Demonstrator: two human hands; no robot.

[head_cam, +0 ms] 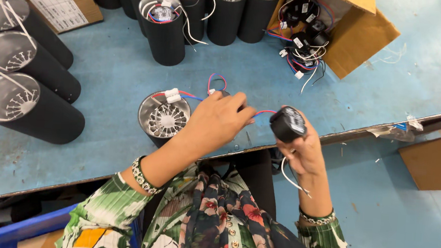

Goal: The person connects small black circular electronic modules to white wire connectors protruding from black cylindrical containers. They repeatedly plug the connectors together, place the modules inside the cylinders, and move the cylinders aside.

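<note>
Fingers of your left hand [220, 120] pinch red and blue wires [261, 112] while your right hand [302, 151] clasps a small round black plastic driver [287, 123] just beside it.

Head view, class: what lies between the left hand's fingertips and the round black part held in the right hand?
In the head view, a short red and blue wire pair bridges the left hand and the round black part in the right hand.

Matt black cylindrical housing [164, 118] with a bright, ribbed metal heat sink inside its mouth. Round black plastic driver module [288, 123], slightly glossy, with a paper label. Red and blue plastic-sheathed wires [216, 79]. Scuffed, blue-painted worktable [109, 73]. Brown corrugated cardboard box [356, 37]. Pleated floral cloth sleeve [106, 212].
</note>
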